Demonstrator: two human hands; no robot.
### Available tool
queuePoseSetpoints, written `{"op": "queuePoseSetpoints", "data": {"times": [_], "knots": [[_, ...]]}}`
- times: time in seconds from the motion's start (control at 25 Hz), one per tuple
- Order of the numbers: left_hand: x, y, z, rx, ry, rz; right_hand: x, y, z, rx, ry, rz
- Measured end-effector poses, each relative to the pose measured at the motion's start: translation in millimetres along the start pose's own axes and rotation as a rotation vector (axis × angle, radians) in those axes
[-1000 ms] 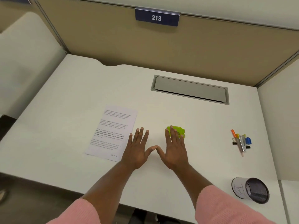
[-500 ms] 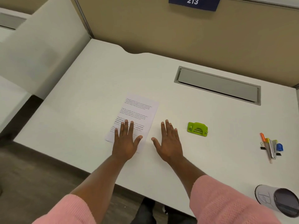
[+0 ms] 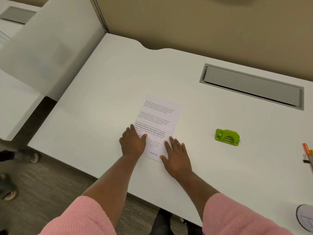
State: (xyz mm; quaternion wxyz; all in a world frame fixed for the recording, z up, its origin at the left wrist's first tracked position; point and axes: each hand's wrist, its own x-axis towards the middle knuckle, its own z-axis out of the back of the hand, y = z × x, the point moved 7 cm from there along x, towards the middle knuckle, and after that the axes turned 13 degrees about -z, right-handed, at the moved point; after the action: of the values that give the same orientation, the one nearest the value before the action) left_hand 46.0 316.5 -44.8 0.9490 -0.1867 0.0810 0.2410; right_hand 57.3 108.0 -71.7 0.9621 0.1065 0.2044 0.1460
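A printed sheet of paper (image 3: pixel 159 122) lies on the white desk (image 3: pixel 105 102), its near corner stamped with a word. My left hand (image 3: pixel 133 143) rests flat on the sheet's left near part, fingers straight. My right hand (image 3: pixel 177 156) lies flat at the sheet's right near edge, its fingertips on the paper. A small green stamp-like device (image 3: pixel 227 137) sits on the desk to the right of my right hand, untouched.
A grey cable hatch (image 3: pixel 252 86) is set in the desk at the back right. Pens and a binder clip (image 3: pixel 308 155) lie at the right edge. A round tin (image 3: pixel 305 217) shows at the bottom right. A beige partition stands behind; feet are on the floor at left.
Both hands moved left from beside the green device onto the paper. The view swung left and down, pushing the green device and pens toward the right.
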Motion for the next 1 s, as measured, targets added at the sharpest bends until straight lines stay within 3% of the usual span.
{"op": "queuePoseSetpoints", "data": {"times": [0.24, 0.48, 0.72, 1.0], "knots": [[24, 6, 10, 0.005, -0.013, 0.095, 0, 0, 1, 0.003, 0.005, -0.023], [35, 13, 5, -0.251, -0.022, 0.218, -1, 0, 1, 0.016, 0.001, -0.041], [31, 14, 4, -0.349, -0.042, 0.256, 0, -1, 2, 0.024, -0.007, -0.042], [31, 11, 2, -0.158, 0.059, 0.296, 1, -1, -1, 0.044, 0.015, -0.057]]}}
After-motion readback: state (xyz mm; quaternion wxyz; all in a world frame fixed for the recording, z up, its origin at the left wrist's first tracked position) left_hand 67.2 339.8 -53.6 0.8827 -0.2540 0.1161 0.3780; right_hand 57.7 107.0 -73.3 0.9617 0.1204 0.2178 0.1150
